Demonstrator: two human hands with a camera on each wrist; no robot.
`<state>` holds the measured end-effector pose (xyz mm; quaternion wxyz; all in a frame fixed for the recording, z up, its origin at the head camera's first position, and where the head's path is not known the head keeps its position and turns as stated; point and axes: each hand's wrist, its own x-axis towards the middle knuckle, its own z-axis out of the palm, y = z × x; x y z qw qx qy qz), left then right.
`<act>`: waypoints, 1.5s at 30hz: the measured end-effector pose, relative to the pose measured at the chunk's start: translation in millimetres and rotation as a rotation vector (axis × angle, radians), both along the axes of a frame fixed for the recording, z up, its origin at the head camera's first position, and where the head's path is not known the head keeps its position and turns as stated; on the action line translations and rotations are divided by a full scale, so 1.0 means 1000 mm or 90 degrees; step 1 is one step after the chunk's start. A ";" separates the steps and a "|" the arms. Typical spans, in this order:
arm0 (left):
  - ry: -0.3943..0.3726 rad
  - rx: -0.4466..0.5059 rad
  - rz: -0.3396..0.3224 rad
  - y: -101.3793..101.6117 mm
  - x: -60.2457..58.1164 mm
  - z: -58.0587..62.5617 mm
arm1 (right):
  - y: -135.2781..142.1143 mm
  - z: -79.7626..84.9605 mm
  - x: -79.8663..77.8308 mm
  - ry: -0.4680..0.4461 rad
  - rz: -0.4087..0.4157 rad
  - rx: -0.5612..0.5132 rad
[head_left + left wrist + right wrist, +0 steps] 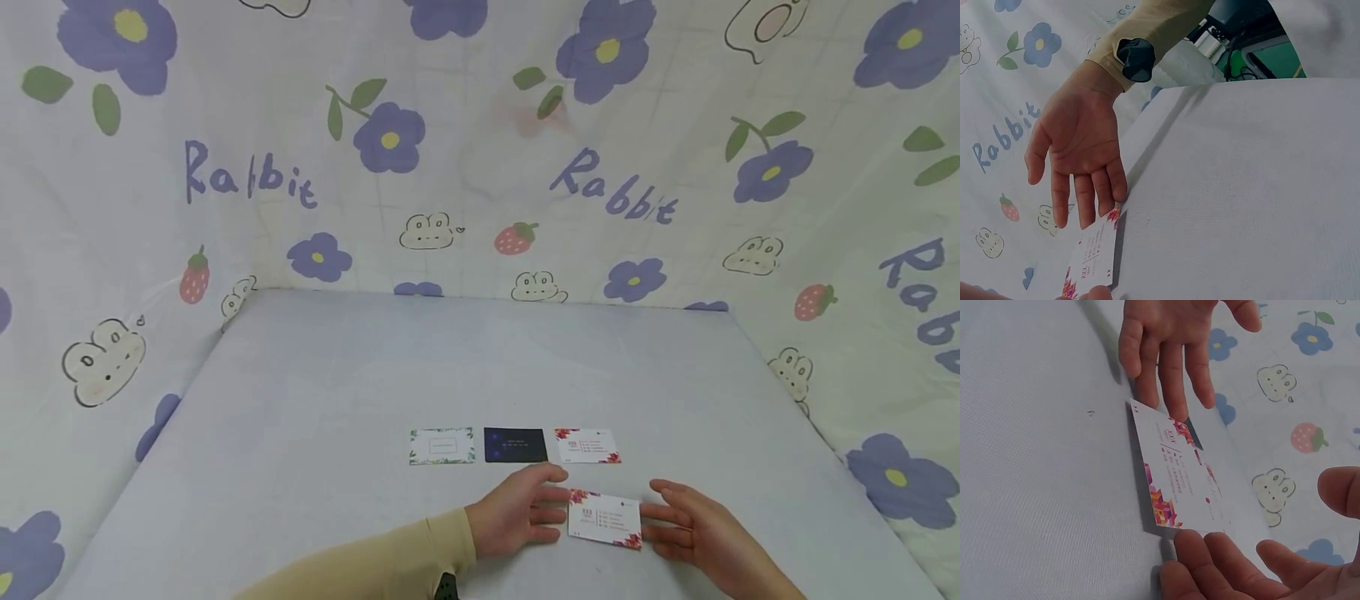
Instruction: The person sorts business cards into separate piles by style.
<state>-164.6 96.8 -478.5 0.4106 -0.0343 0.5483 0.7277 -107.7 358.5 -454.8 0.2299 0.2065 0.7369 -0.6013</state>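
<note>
A white card with red and orange corner patterns (604, 519) lies between my two hands, near the front of the table. The fingertips of my left hand (517, 512) are right at its left edge, fingers extended. From the other side, the fairly straight fingers of my right hand (701, 529) reach its right edge. In the right wrist view the card (1179, 469) sits slightly tilted over its own shadow, left fingertips overlapping its far end. The left wrist view shows the open palm of my right hand (1085, 137), with fingertips at the card (1094, 250).
Behind the hands lies a row of cards: a white one with a green leaf border (442, 446), a dark blue one (515, 445) and a white one with red corners (587, 446). Patterned cloth (480, 183) walls the white table (337, 375) at back and sides.
</note>
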 end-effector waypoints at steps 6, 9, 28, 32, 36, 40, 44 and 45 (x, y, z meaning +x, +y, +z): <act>0.027 0.002 -0.007 0.000 -0.008 0.005 | 0.000 0.004 -0.009 0.014 0.013 0.005; 0.036 0.005 -0.009 0.000 -0.015 0.009 | -0.001 0.009 -0.018 0.031 0.030 0.030; 0.050 -0.056 0.000 0.015 -0.076 0.014 | -0.009 0.018 -0.085 0.075 0.103 0.138; 0.047 -0.062 0.000 0.019 -0.082 0.011 | -0.010 0.012 -0.093 0.066 0.097 0.148; 0.054 -0.065 -0.006 0.023 -0.086 0.009 | -0.009 0.010 -0.098 0.071 0.100 0.165; 0.050 -0.068 -0.004 0.025 -0.089 0.007 | -0.009 0.010 -0.101 0.068 0.098 0.177; 0.046 -0.071 -0.004 0.026 -0.089 0.005 | -0.010 0.009 -0.103 0.064 0.099 0.186; 0.047 -0.071 -0.005 0.026 -0.089 0.005 | -0.011 0.008 -0.103 0.065 0.100 0.189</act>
